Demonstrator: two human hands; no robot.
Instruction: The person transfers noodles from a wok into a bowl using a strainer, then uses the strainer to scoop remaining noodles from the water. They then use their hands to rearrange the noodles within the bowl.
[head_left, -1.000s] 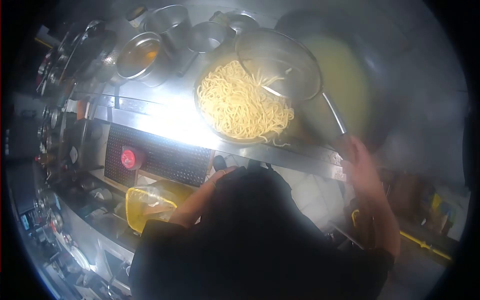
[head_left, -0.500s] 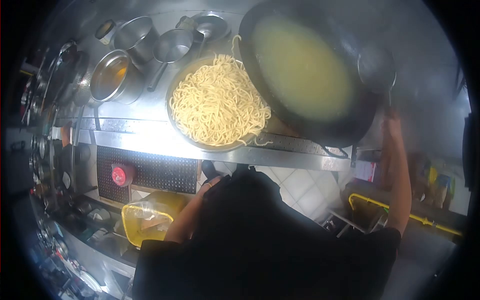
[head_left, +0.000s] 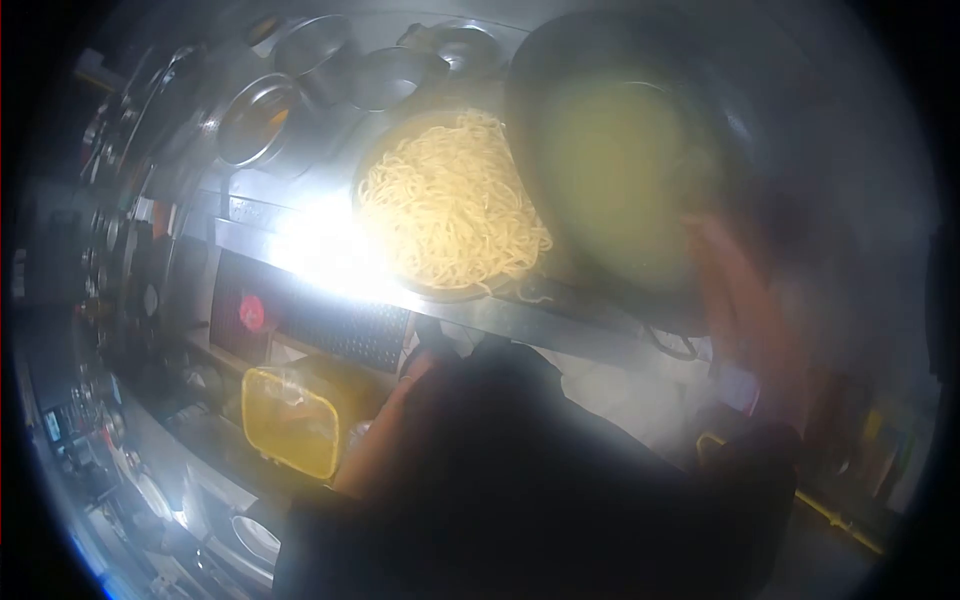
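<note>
Steam veils a large dark wok (head_left: 545, 170) of cloudy yellowish liquid at the upper right. Over the wok's right side reaches my right hand (head_left: 712, 245), closed around a ladle's handle; its bowl is blurred in the steam within the wok. A heap of pale thick noodles (head_left: 455, 205) fills a round metal basin (head_left: 375, 160) just left of the wok, with a few strands hanging over the rim. My left hand (head_left: 428, 362) is down at my waist beside the counter edge, holding nothing that I can make out; its fingers are hidden.
Several metal pots stand at the back left, one pot (head_left: 252, 122) with amber liquid. The steel counter edge (head_left: 500, 315) runs before me. Below are a yellow bin (head_left: 335, 440) with a plastic liner and a red-topped container (head_left: 252, 313) on a dark perforated mat.
My right hand has moved left from beyond the wok's right rim to above the wok, bringing the ladle in. Steam has thickened, and the view has shifted slightly.
</note>
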